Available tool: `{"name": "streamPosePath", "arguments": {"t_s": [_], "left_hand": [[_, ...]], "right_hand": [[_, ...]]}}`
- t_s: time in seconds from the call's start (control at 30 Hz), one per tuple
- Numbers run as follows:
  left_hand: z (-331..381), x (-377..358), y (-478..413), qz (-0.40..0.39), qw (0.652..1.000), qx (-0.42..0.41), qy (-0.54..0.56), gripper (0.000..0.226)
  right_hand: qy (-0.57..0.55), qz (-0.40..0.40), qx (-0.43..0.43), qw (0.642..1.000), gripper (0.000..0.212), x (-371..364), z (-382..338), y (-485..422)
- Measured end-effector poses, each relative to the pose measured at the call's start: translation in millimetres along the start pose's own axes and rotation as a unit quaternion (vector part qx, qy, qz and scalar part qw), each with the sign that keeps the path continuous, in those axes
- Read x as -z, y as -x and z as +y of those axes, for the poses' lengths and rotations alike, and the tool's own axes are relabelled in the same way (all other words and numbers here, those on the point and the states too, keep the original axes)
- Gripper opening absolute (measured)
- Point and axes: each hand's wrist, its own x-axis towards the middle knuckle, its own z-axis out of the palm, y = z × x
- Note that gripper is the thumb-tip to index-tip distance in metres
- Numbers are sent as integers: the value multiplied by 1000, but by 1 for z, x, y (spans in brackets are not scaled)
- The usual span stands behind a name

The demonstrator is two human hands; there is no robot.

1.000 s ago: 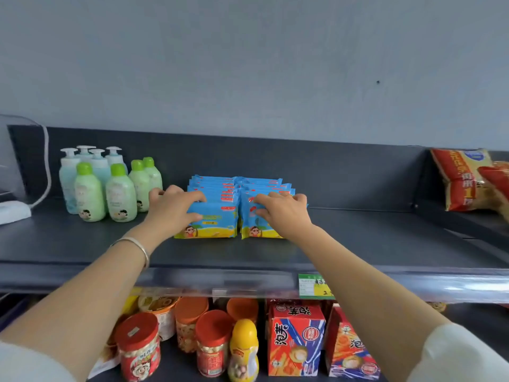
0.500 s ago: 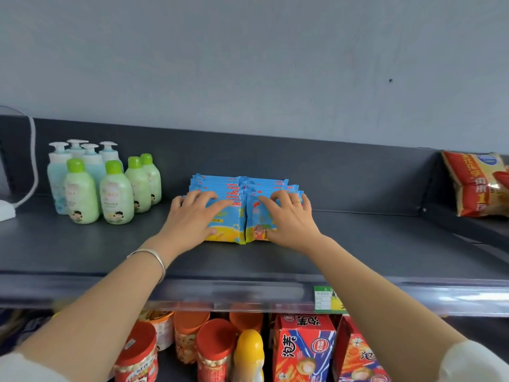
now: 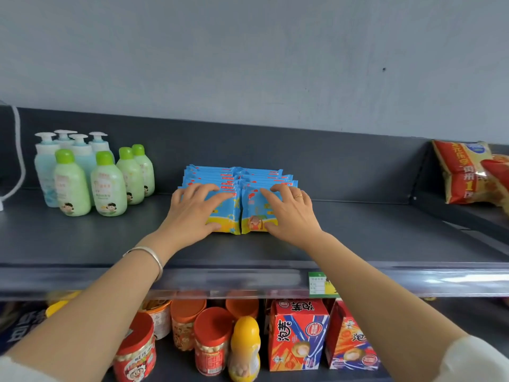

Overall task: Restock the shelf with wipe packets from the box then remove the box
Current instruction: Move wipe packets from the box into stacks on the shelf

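Observation:
Two rows of blue and yellow wipe packets (image 3: 234, 175) stand upright side by side in the middle of the dark grey shelf (image 3: 385, 238). My left hand (image 3: 192, 213) lies flat against the front packet of the left row, fingers spread. In the same way my right hand (image 3: 289, 213), with a ring on it, presses on the front packet of the right row. Neither hand wraps around a packet. The box is not in view.
Green and pale blue pump bottles (image 3: 91, 177) stand left of the packets, with a white cable (image 3: 19, 150) beyond them. Red snack bags (image 3: 465, 172) lie at the far right. Below the shelf edge and its price tag (image 3: 319, 283) are red-lidded jars (image 3: 212, 343) and red boxes (image 3: 298, 334).
Both hands slid from the tops of the front packets down onto their faces, fingers flattening out. The two rows now stand closer together and a little further back.

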Motion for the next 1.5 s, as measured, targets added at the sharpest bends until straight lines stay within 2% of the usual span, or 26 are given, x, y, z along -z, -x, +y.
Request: {"name": "streamPosePath", "arguments": {"t_s": [0.27,0.4,0.53,0.7,0.87,0.97,1.03,1.13,1.33,1.5], "left_hand": [[47,5,-7,60,995,-61,44,36],[99,1,-22,89,987,-115,70,24],[172,-4,-37,126,975,-154,101,26],[284,-8,-50,155,954,-220,134,23],[405,-17,-36,146,936,-270,170,23],[471,-35,-10,105,929,-302,185,27],[510,-53,11,45,927,-318,194,22],[563,-76,42,-60,916,-344,197,30],[645,-122,83,-195,875,-403,184,31],[692,-161,79,-267,837,-447,170,33]], "right_hand": [[-22,39,-32,998,54,9,19,24],[-29,121,-56,991,35,21,49,53],[2,179,-83,980,26,40,96,98],[57,173,-139,973,27,76,168,183],[102,122,-230,960,30,102,239,295],[105,58,-288,950,31,106,272,367],[100,10,-315,944,33,105,289,412],[85,-59,-358,928,34,98,308,474],[41,-192,-453,870,37,76,338,565],[5,-257,-516,817,40,58,365,607]]}}
